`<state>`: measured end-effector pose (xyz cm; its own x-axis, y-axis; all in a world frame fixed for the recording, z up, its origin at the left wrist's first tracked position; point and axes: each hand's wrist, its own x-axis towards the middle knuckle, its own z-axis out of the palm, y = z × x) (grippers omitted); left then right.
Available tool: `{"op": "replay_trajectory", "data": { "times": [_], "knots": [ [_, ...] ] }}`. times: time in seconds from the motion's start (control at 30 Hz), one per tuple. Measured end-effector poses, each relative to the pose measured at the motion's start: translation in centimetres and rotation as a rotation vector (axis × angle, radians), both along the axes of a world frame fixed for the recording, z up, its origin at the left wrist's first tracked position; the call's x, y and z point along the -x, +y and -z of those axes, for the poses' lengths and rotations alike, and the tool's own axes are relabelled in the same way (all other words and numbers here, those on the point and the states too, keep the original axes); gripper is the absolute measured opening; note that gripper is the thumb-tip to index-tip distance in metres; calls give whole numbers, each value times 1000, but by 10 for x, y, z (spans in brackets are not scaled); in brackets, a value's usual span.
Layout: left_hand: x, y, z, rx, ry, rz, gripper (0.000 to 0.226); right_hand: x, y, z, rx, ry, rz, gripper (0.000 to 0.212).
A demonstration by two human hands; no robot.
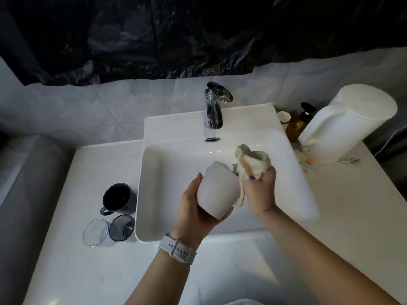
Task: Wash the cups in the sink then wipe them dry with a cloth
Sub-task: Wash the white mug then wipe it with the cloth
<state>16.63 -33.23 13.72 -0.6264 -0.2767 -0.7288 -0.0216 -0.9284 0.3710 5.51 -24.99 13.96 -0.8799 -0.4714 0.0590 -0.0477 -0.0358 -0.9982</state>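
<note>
White cup (218,190): was held tilted above the basin, mouth turned up and toward the right hand; it touched neither the basin wall nor the worktop.
Left hand (198,208): grip was wrapped round the cup's lower body, thumb up the left side, fingers beneath the base; a pale watch strap (178,249) sat on the wrist.
Cloth (251,164): cream, bunched; one end was pushed in at the cup's rim, a tail hung down between cup and right palm.
Right hand (259,190): grip was clenched on the cloth, just beside the cup's rim.
Sink (154,172): white rectangular basin; open room lay left of and behind the hands, and the front rim lay under the left wrist.
Tap (214,106): chrome, at the back edge, well apart from the cup.
Worktop (88,271): white; left of the basin's edge stood a black mug (119,199), a smoky glass (122,227) and a clear glass (97,232), close together.
Right side: a white jug (343,126), an amber pump bottle (297,124) and a paper cup (284,117) stood near the back corner.
</note>
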Motion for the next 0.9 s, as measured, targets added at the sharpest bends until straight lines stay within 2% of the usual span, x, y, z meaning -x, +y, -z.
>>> {"op": "replay_trajectory", "data": {
  "times": [0.13,0.23,0.3,0.43,0.57,0.7,0.8,0.9],
  "knots": [
    [-1,6,-2,-297,86,70,34,-7,15,14,-155,171,-215,11],
    [-3,17,-2,-365,130,90,36,-1,15,7,-182,142,-187,17],
    [-3,24,-1,-343,129,67,40,-3,10,-8,-106,25,-80,30],
    [-3,24,3,-177,90,-13,45,-10,-7,-28,130,-359,86,30],
    [-19,2,6,133,109,136,51,-6,-17,-36,194,-254,83,41],
    [-19,-16,4,265,158,277,48,-8,-27,-53,189,-160,-57,47],
    [-17,-19,-5,188,316,277,34,-18,-33,-57,187,-135,-84,46],
    [-18,-18,-7,70,371,296,20,-23,-36,-55,182,-138,-49,43]
  ]
}}
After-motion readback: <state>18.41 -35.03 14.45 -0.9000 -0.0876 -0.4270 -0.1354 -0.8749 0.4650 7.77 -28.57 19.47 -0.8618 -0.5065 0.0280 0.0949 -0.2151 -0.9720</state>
